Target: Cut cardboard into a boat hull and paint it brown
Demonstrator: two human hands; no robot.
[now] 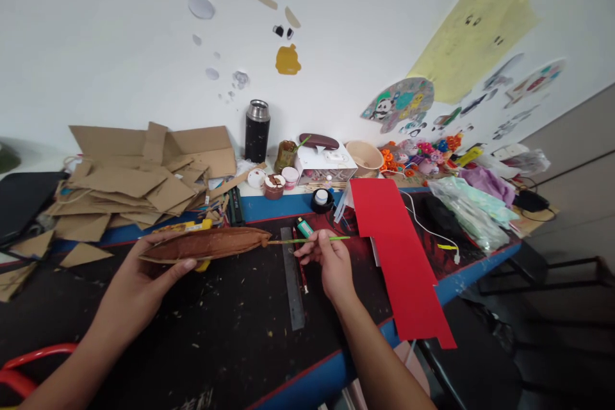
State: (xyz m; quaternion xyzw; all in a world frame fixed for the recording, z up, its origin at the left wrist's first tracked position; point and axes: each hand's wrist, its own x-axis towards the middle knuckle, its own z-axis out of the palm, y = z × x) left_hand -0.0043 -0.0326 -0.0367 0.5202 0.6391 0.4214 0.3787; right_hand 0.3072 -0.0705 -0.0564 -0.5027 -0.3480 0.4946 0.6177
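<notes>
My left hand (141, 278) grips a long, boat-shaped cardboard piece (211, 245) coloured brown, with the thumb on its near edge and the other fingers behind and below. Pinched in my right hand (332, 264) is a slim green-handled paintbrush (340, 238), pointing left. Its tip meets the pointed right end of the brown piece, or lies just at it. Below the brush, a dark ruler (293, 288) and a red pen-like stick (303, 278) lie on the black mat (225, 333). A green-and-white tube or glue stick (304, 228) is just behind my right fingers.
Cardboard scraps (129, 186) pile up at the back left. A black flask (257, 134), an open brown paint pot (273, 186) and a white box (327, 163) stand along the wall. Red card (398, 250) overhangs the front edge at right. Red handles (38, 353) show lower left.
</notes>
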